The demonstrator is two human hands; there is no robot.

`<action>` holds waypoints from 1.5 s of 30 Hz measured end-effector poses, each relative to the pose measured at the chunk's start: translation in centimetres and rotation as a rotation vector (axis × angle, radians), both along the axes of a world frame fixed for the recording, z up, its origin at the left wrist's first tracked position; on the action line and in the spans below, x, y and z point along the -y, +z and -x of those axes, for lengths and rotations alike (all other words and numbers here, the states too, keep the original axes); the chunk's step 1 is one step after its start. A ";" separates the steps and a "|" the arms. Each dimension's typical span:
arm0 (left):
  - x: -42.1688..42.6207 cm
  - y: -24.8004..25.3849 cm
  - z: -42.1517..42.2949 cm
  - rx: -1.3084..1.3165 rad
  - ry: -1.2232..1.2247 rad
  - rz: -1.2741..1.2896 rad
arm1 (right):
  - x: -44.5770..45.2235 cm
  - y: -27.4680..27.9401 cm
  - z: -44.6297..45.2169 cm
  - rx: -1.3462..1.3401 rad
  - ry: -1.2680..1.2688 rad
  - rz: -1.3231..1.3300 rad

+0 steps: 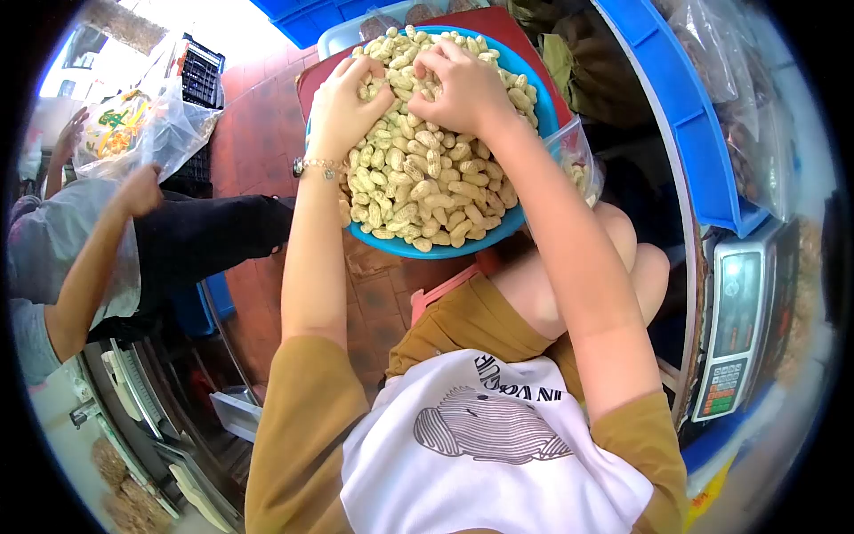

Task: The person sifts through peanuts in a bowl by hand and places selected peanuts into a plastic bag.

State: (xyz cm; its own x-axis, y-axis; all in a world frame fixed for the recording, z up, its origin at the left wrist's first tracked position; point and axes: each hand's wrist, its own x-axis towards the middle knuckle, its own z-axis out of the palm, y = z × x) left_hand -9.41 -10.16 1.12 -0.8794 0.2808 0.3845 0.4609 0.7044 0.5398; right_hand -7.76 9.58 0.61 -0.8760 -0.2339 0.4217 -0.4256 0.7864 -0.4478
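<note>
From my remote seat I have the head view only. The blue basin (436,253) sits at twelve o'clock on a red surface (485,20), filled with unshelled peanuts (427,182) that heap almost to its rim. Measured from the basin's middle, my left hand (356,100), a bracelet (318,167) at its wrist, is at ten o'clock, and my right hand (463,84) is at one. Both sets of fingers curl down into the heap, the tips partly hidden among the shells — I cannot tell whether either has closed on a peanut.

I judge each peanut light, dry and rough, so it should grip well; the shell looks stiff but brittle, and a hard squeeze would crack it. I would pinch one across its narrow waist, or scoop several in loosely cupped fingers. The heap should slide and roll under a push, and pods near the rim could spill. The full basin is likely heavy — better taken by opposite sides of its rim, at three and nine.

A clear bag (583,169) rests just beside the basin, past three. A scale (737,311) stands at four in the view, and a co-worker (76,240) at nine handles a plastic bag (120,129).
</note>
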 end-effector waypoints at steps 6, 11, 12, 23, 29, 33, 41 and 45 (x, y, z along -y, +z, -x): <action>-0.4 0.3 -0.5 -0.023 -0.039 0.041 | 0.1 0.2 -0.3 0.082 -0.016 -0.008; -0.7 0.1 -0.4 -0.082 -0.019 0.100 | 0.1 -0.1 -0.2 0.033 -0.015 0.047; -0.6 0.1 -0.4 -0.081 -0.020 0.091 | 0.1 -0.1 -0.2 0.015 -0.008 0.055; -1.2 0.8 -0.4 -0.176 -0.155 -0.263 | 0.1 0.2 -1.1 -0.212 0.000 0.243; -1.8 0.9 -0.1 0.155 -0.141 -0.755 | -0.5 0.3 -0.7 -0.018 -0.041 0.537; -2.6 1.9 0.0 0.415 -0.068 -1.127 | -0.7 0.0 -0.1 0.116 -0.085 0.849; -3.7 4.4 -3.8 1.115 -0.288 -2.027 | -0.5 3.2 -0.1 0.561 -0.168 1.897; -5.2 4.5 -5.5 1.122 -0.298 -2.142 | 0.1 3.2 -1.1 0.718 -0.008 2.206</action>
State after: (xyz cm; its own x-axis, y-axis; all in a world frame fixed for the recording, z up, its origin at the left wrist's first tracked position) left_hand -3.88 -4.99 5.58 -0.8934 0.4071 -0.1903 -0.4333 -0.8926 0.1247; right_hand -6.68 9.50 3.82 -0.9445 -0.0155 -0.3282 0.1333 -0.9310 -0.3398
